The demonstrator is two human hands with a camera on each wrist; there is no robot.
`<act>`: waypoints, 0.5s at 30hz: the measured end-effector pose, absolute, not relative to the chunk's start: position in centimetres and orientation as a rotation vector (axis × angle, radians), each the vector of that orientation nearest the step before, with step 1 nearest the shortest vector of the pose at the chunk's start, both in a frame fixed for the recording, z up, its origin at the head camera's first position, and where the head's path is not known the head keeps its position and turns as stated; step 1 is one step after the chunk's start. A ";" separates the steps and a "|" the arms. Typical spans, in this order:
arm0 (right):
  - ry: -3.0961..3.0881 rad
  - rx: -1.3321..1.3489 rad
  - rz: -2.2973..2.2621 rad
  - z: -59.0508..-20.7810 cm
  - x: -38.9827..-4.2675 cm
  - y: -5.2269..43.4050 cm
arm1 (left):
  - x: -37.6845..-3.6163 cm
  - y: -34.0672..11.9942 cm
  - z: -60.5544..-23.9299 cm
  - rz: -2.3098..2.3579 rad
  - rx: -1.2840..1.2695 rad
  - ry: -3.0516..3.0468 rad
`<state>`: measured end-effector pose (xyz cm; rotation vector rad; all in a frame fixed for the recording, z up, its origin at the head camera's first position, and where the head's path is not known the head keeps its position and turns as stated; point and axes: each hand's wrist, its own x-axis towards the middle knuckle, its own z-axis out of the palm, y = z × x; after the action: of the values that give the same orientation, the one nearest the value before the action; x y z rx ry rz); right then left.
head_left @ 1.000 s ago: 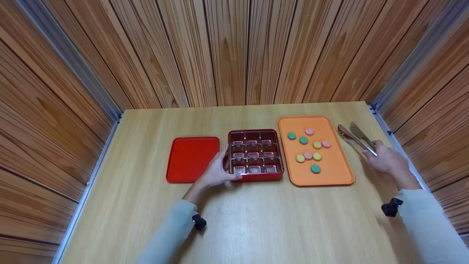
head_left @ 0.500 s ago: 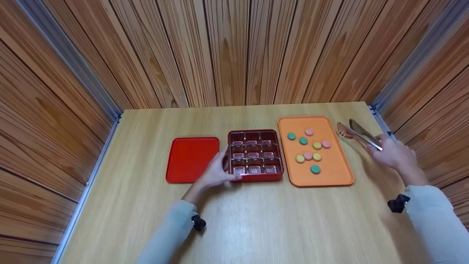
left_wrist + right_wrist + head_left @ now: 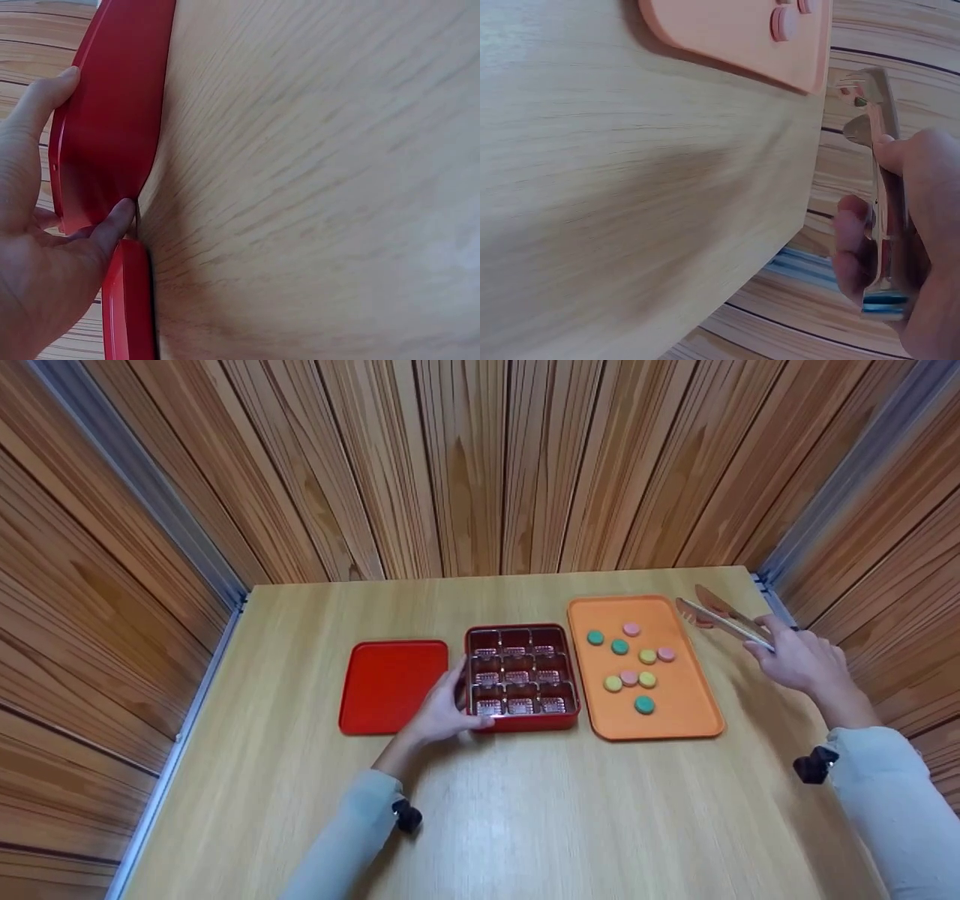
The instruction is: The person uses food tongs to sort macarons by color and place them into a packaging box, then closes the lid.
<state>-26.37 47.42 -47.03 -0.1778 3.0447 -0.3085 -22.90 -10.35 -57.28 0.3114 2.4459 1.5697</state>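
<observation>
1. The tongs (image 3: 720, 619) are in my right hand (image 3: 799, 664), at the right of the head view, lifted above the table (image 3: 525, 810) near its far right corner. My fingers (image 3: 855, 240) are curled around the handle end, and the tips point to the upper left, just past the corner of the orange tray (image 3: 697, 712).
2. The two arms of the tongs stand a little apart.
3. My left hand (image 3: 442, 712) holds the left side of the red box (image 3: 523, 725) at the centre of the frame; the thumb (image 3: 112, 225) and fingers press on its wall.
4. The box has nine compartments, each with a clear liner.
5. The red lid (image 3: 390, 686) lies flat just left of the box.
6. Nine macarons (image 3: 630, 678), green, pink and yellow, lie scattered on the tray.
</observation>
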 end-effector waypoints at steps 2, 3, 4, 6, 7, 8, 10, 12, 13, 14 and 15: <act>3.044 -0.199 -0.316 -46.8 -26.4 47.0 | -22.9 -10.4 -57.3 1.563 0.305 2.446; 3.042 -0.204 -0.323 -46.8 -26.5 46.8 | -22.9 -10.4 -57.3 1.560 0.302 2.446; 3.041 -0.208 -0.329 -46.7 -26.6 46.6 | -22.9 -10.4 -57.3 1.556 0.302 2.449; 3.041 -0.215 -0.342 -46.5 -26.7 46.0 | -22.9 -10.5 -57.3 1.551 0.302 2.452; 3.042 -0.218 -0.347 -46.4 -26.8 45.7 | -22.9 -10.5 -57.4 1.549 0.303 2.456; 3.046 -0.222 -0.350 -46.3 -26.8 45.5 | -22.9 -10.5 -57.4 1.550 0.304 2.458; 3.050 -0.234 -0.361 -46.1 -26.9 45.0 | -22.9 -10.5 -57.4 1.552 0.310 2.462; 3.050 -0.242 -0.372 -45.9 -27.0 44.5 | -22.8 -10.5 -57.4 1.551 0.308 2.460; 3.047 -0.245 -0.377 -45.9 -27.1 44.3 | -22.8 -10.5 -57.4 1.553 0.309 2.460; 3.046 -0.250 -0.379 -45.9 -27.1 44.1 | -22.8 -10.5 -57.4 1.554 0.310 2.459; 3.040 -0.258 -0.383 -45.9 -27.2 43.9 | -22.8 -10.5 -57.4 1.553 0.309 2.455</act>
<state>-27.20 43.95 -45.87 -0.2576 3.0402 -0.3827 -22.80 -10.48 -57.39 0.3090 2.4554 1.5534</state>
